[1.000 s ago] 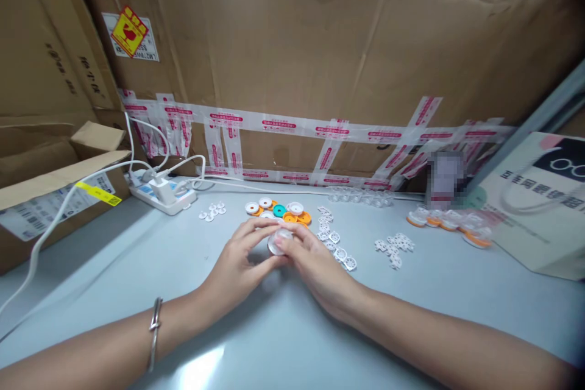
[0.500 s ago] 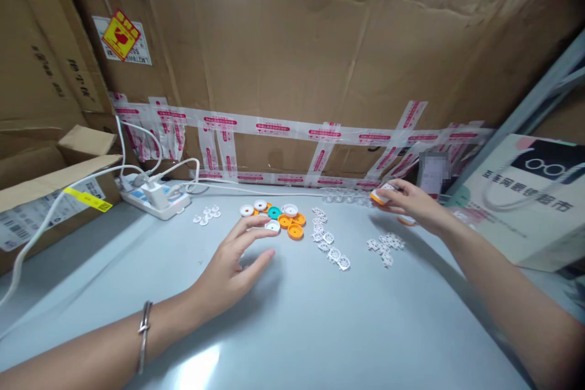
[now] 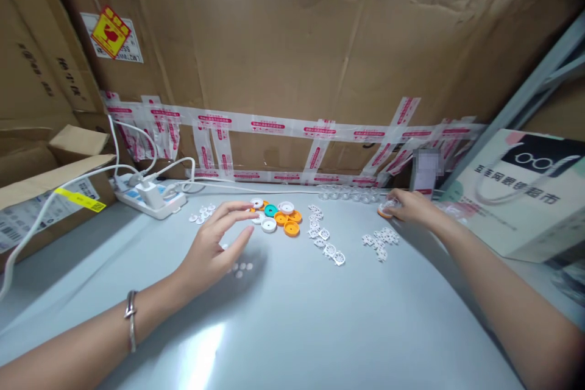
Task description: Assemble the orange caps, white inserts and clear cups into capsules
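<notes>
My left hand (image 3: pixel 212 241) hovers over the table with its fingers apart and nothing in them, near a cluster of round plastic cups. The cluster has orange cups (image 3: pixel 291 228), white cups (image 3: pixel 269 225) and a teal cup (image 3: pixel 270 211). Farther right, the fingers of my right hand (image 3: pixel 411 208) are closed around an orange-and-white round piece (image 3: pixel 384 213) low at the table surface. That hand partly hides it. Small white wheel-like parts (image 3: pixel 329 250) run in a line right of the cups, with a pile of white toothed parts (image 3: pixel 381 240) beyond.
Clear round pieces (image 3: pixel 347 192) line the back, below a large cardboard box (image 3: pixel 274 61). Small white caps (image 3: pixel 201 214) and pale discs (image 3: pixel 239 269) lie left. A power strip (image 3: pixel 155 202) with white cables stands back left, a printed paper bag (image 3: pixel 521 195) at right.
My right hand has lowered the orange-and-white piece to the table, slightly to the right. My left hand has drawn back left from the cups, revealing pale discs beneath it. The view has shifted slightly.
</notes>
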`<state>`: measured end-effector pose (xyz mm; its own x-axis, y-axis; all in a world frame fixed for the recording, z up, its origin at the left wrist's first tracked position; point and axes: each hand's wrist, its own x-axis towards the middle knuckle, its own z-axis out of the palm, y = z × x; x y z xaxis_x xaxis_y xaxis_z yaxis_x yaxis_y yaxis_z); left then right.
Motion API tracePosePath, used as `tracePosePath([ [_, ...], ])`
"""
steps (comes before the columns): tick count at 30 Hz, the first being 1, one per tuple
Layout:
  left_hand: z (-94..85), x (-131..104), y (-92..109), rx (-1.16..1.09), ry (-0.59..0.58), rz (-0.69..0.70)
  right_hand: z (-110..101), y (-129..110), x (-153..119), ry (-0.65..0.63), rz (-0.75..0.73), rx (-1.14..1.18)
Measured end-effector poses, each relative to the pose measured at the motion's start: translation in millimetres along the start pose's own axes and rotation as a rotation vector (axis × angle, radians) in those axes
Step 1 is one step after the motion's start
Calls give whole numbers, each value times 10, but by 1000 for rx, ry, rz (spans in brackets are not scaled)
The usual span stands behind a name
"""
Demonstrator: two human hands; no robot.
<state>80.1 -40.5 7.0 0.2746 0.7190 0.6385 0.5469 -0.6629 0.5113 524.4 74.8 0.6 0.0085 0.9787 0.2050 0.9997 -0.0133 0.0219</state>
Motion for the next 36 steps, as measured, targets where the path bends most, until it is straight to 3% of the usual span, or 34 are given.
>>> tracePosePath([
  [6, -26, 73, -167, 19, 62, -78, 22, 54, 16, 45, -12, -17],
  [11, 11, 77, -358, 94, -116, -102, -32, -4, -36, 123, 1, 12],
  [17, 238, 54, -458, 159, -319, 15, -155, -306, -112, 340, -102, 114],
  [23, 363, 19, -381, 252, -334, 54, -286, -628, -251, 474, -290, 219],
  [27, 188, 116, -447, 329, -249, 33, -364, -755, -329, 486, -355, 232],
  [31, -231, 245, -716, 469, -187, -91, -387, -820, -372, 473, -422, 249],
  [36, -641, 266, -967, 483, -296, -179, -363, -841, -381, 454, -460, 259],
])
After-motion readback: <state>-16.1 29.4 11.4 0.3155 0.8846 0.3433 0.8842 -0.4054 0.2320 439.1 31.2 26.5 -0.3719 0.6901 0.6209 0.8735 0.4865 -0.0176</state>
